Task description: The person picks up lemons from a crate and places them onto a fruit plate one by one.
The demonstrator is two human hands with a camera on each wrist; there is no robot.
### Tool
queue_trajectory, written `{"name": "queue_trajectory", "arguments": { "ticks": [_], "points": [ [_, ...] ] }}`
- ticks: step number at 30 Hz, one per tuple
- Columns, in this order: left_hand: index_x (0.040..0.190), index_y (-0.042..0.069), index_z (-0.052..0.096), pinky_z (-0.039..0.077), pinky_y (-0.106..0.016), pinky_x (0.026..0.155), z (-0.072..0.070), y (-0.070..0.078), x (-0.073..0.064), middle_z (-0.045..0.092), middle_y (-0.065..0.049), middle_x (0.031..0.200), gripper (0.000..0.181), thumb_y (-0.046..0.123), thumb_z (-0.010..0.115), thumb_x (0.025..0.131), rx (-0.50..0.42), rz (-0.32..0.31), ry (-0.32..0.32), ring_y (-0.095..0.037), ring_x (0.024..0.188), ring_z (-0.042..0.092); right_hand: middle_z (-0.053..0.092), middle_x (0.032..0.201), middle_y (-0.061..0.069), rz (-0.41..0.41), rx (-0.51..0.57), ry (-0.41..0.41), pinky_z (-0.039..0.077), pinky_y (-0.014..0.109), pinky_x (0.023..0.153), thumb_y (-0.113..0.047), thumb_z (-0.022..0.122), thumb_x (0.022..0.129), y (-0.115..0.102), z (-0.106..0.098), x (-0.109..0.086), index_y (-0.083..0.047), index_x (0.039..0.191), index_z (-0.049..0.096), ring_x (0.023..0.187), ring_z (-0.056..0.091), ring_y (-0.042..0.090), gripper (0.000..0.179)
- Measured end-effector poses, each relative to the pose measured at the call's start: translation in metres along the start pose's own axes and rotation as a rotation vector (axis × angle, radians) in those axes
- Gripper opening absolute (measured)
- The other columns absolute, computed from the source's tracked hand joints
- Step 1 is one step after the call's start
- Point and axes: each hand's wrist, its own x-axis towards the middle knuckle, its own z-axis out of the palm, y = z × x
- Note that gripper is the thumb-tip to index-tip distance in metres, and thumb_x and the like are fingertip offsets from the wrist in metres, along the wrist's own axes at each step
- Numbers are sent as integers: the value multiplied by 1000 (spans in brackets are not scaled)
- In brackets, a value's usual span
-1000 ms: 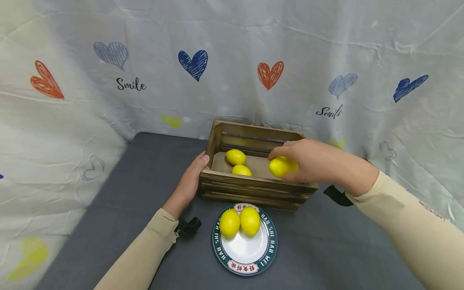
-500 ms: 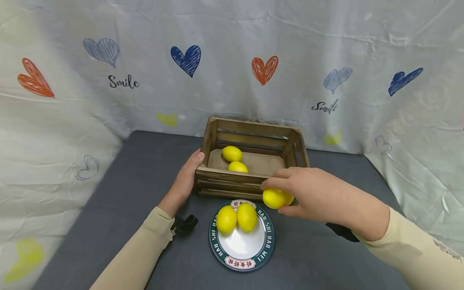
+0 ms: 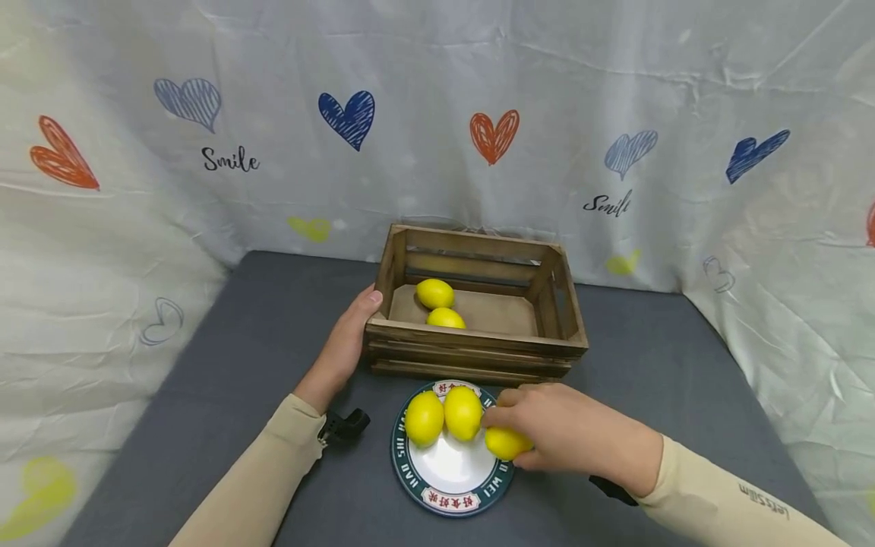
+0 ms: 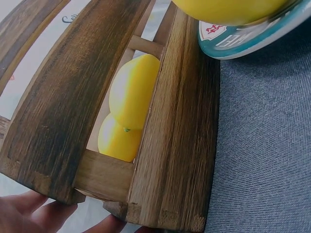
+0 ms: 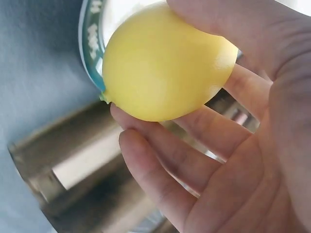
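The right grip [image 3: 557, 422] pinches 1 lemon [image 3: 507, 444] between thumb and fingers. This lemon is located over the right rim of the round plate [image 3: 451, 477]; whether it contacts the plate cannot be determined. 2 plate lemons [image 3: 462, 413] rest side by side on the far half of the plate. The slatted wooden crate [image 3: 472, 357] is positioned on the dark counter [image 3: 636, 349], just behind the plate. 2 crate lemons [image 3: 434, 293] lie in contact at the left of its interior. The left grip [image 3: 345, 338] holds the crate by its left end, thumb near the upper edge. A pale sheet [image 3: 424, 45] printed with hearts hangs behind the counter.
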Motion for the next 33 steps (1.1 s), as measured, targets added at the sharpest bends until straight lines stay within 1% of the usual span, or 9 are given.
{"name": "queue_trajectory", "arguments": {
  "ticks": [5,10,13,19,24,27,33],
  "points": [
    [175,19,18,15,-68,134,0,0,-1,14,-8,183,80,61,37,110,-4,-10,0,-34,168,15,71,106,-10,5,37,-38,58,29,79,-25,95,83,0,15,5,-28,129,76,84,57,5,50],
    [175,20,18,16,-68,134,0,1,-1,14,-7,183,80,62,37,110,-9,-17,2,-33,168,16,72,105,-8,-9,25,-41,56,28,77,-24,95,81,0,22,8,-29,128,76,81,56,5,51],
    [175,20,18,16,-68,133,1,2,-1,15,-6,183,80,63,38,110,-13,-14,-1,-32,168,17,72,105,-9,-4,19,-44,55,27,76,-24,96,81,2,24,10,-30,129,76,80,55,4,52],
    [175,18,18,15,-67,134,1,2,-1,15,-7,183,79,60,36,111,-7,4,-3,-33,168,16,72,104,-10,-1,35,-41,53,27,75,-23,95,81,3,26,12,-32,128,76,79,54,3,52],
    [175,18,19,16,-66,134,1,1,0,16,-8,182,78,59,36,111,-3,8,1,-33,168,17,73,106,-10,-7,48,-35,55,28,77,-21,95,82,3,26,11,-33,129,77,81,56,3,52],
    [175,17,19,14,-65,135,1,1,0,16,-8,183,78,58,36,111,5,13,2,-32,168,16,73,107,-11,-15,48,-30,56,29,78,-21,95,83,2,26,11,-35,130,76,83,57,3,53],
    [175,16,19,12,-62,136,0,2,0,15,-8,183,77,57,36,112,9,8,11,-31,169,15,74,109,-11,-15,44,-23,59,31,81,-22,95,83,1,19,12,-36,130,76,87,61,4,52]
  ]
}}
